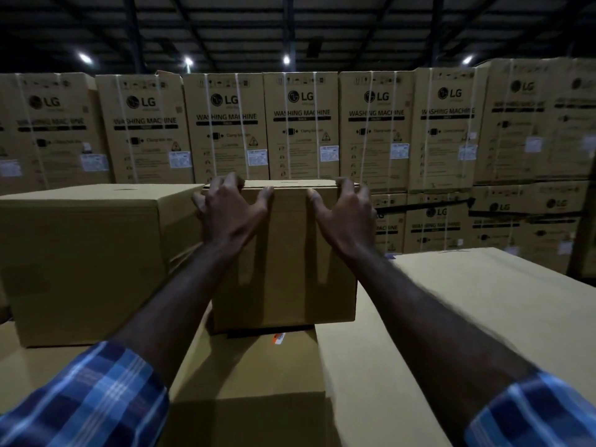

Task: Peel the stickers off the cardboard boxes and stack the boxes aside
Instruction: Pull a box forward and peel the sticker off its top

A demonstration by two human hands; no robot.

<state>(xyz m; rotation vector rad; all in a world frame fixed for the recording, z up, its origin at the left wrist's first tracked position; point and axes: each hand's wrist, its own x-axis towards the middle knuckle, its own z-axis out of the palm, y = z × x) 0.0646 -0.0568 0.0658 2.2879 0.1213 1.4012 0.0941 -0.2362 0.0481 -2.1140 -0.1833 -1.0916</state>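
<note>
Head cam: left hand (230, 209) + right hand (346, 214) both curled over top edge of small box (283, 253), fingers hooked on far side. Box sits on lower box (258, 366), overhanging its orange sticker (279, 338).

Risk: top-edge grip only, box could tip fwd or slide off, likely if pulled fast. Sticker may get missed under it.

Surface: cardboard stack, bigger box (80, 259) touching on left. Room: dim warehouse, wall of LG cartons (300, 124) behind.

Dim warehouse w/ dark roof trusses (225, 24), 4 ceiling lamps (286, 60), wall of washing-machine cartons (300, 124) behind.
</note>
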